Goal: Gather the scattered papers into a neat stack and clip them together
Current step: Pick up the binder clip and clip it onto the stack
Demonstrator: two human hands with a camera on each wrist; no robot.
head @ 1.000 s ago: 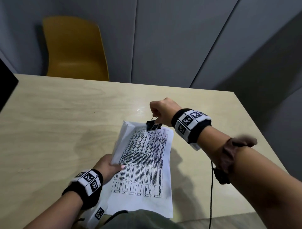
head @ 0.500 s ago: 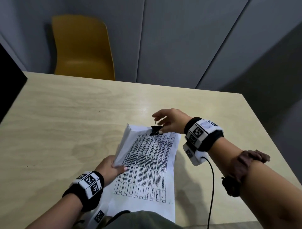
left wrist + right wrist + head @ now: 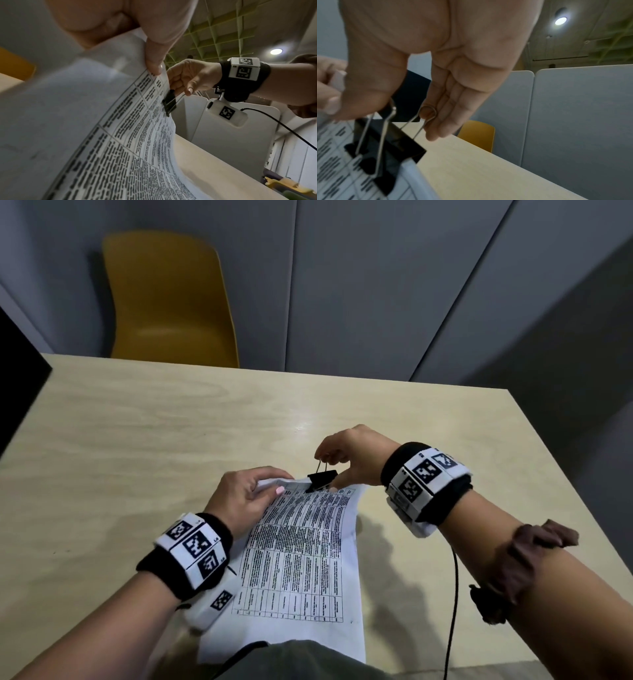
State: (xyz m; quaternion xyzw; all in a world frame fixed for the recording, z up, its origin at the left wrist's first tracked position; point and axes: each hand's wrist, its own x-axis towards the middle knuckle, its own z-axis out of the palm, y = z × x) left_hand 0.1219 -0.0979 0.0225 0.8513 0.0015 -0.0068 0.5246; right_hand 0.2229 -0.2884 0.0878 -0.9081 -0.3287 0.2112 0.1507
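A: Where is the stack of papers (image 3: pixel 301 546)?

B: It lies on the table (image 3: pixel 137 440), right in front of the person. Its long side runs from the person's body out toward the yellow chair (image 3: pixel 171 299). The far end is lifted off the table and curves up.

A: And the black clip (image 3: pixel 322 479)?

B: It sits on the far short edge of the stack, about in the middle of that edge. Its mouth is over the paper edge, and its long side runs along that edge.

A: What is the right hand (image 3: pixel 352 457) doing?

B: It reaches in from the right and sits just past the far edge. Its thumb and fingers pinch the two wire handles (image 3: pixel 426 117) of the clip. The handles are apart, not pressed together.

A: And the left hand (image 3: pixel 243 498)?

B: It pinches the far left corner of the stack, thumb on top, just beside the clip. It holds that end up.

A: Which hand is nearer the clip?

B: The right one. It already has it. I think the next bit is to let the handles go or fold them flat, while the left hand keeps the sheets lined up.
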